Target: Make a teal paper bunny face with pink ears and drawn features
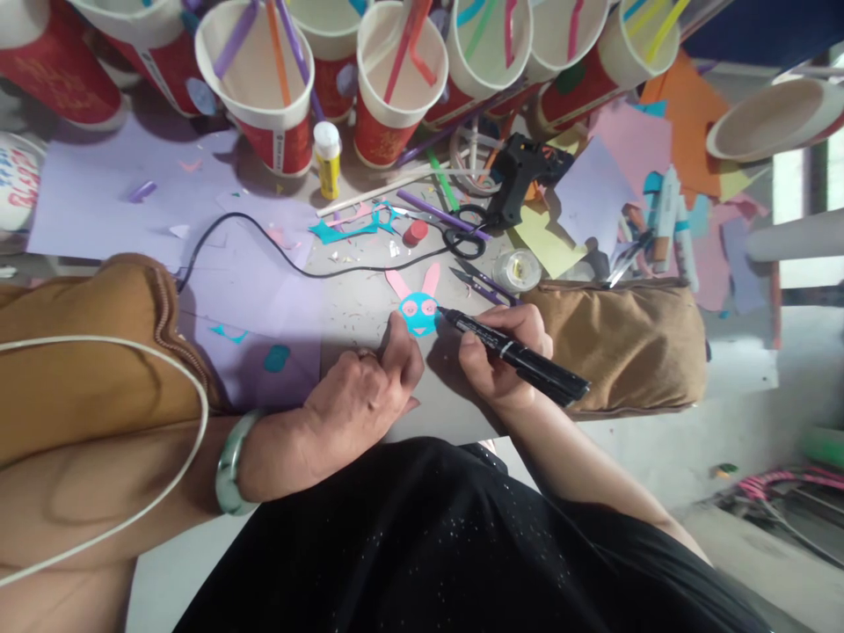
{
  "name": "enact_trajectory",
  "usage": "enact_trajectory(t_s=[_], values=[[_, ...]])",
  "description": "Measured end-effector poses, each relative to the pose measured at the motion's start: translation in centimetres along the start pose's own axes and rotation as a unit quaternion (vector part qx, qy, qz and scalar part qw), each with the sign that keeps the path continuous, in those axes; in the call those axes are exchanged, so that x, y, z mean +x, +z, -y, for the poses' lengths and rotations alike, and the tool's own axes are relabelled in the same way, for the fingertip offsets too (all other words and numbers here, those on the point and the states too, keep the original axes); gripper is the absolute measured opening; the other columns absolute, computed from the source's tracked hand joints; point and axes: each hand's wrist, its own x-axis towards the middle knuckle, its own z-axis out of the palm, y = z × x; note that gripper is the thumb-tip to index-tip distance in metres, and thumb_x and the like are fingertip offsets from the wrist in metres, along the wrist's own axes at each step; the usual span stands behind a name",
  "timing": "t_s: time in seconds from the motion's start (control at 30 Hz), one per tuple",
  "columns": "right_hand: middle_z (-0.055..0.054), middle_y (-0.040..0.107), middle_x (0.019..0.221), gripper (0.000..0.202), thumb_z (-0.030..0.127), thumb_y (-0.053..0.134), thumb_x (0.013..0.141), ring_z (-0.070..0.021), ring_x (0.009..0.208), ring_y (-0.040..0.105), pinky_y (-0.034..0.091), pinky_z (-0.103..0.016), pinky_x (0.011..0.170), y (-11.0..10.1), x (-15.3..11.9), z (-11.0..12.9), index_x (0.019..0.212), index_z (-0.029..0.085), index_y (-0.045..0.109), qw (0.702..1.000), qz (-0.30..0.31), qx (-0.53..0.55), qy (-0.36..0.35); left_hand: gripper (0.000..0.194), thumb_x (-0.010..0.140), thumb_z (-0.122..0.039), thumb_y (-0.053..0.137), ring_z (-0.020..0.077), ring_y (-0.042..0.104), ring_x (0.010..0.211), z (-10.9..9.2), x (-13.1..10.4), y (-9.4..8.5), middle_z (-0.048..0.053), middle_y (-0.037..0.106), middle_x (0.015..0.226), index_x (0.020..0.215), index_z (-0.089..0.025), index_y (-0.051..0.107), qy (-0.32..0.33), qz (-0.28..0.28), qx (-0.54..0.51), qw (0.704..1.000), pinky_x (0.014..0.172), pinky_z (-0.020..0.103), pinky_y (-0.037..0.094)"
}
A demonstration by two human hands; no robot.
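Note:
A paper rabbit face [420, 327] lies flat on the table in front of me. It is a blue disc with pink ears, pink round eyes with drawn marks, and a small pink triangle below. My left hand [366, 391] rests with curled fingers at its lower left edge, a fingertip holding it down. In my right hand [505, 352] is a black marker pen [527, 356], its tip at the right edge of the face, by the right eye. Just behind lie a red cap [415, 232], scissors [465, 242] and a small clear jar [518, 270].
Red-and-white paper cups [257, 97] with coloured straws line the back. A glue stick [327, 160] and a black glue gun [520, 180] stand before them. Brown pouches flank my hands, one at right [620, 347]. Purple paper [257, 325] and a black cord [277, 248] lie left.

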Motion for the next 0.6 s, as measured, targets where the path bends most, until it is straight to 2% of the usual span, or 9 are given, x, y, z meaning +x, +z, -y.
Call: enact_trajectory(t_s=[0.13, 0.27, 0.6], values=[[0.001, 0.070, 0.077, 0.014, 0.027, 0.067, 0.084, -0.0148, 0.056, 0.064, 0.051, -0.026, 0.050, 0.19, 0.05, -0.04, 0.094, 0.025, 0.057, 1.000, -0.011, -0.001, -0.009, 0.067, 0.100, -0.047, 0.062, 0.0198, 0.072, 0.066, -0.11, -0.11, 0.00, 0.038, 0.042, 0.157, 0.149, -0.002, 0.051, -0.003, 0.009, 0.003, 1.000, 0.058, 0.033, 0.057], [0.003, 0.067, 0.071, 0.016, 0.023, 0.067, 0.082, -0.0143, 0.052, 0.063, 0.051, -0.025, 0.046, 0.28, 0.30, 0.22, 0.093, 0.026, 0.056, 1.000, -0.012, 0.016, -0.013, 0.067, 0.100, -0.045, 0.062, 0.0205, 0.072, 0.068, -0.08, -0.20, 0.02, 0.038, 0.041, 0.158, 0.149, -0.002, 0.050, -0.004, 0.005, -0.004, 1.000, 0.057, 0.032, 0.057], [0.001, 0.069, 0.070, 0.013, 0.029, 0.067, 0.083, -0.0141, 0.052, 0.063, 0.051, -0.026, 0.047, 0.12, 0.30, 0.26, 0.090, 0.025, 0.057, 1.000, 0.001, -0.012, -0.006, 0.065, 0.100, -0.045, 0.062, 0.0196, 0.072, 0.066, -0.04, 0.05, -0.40, 0.036, 0.043, 0.157, 0.149, -0.003, 0.052, -0.004, 0.026, -0.002, 1.000, 0.058, 0.033, 0.058]])
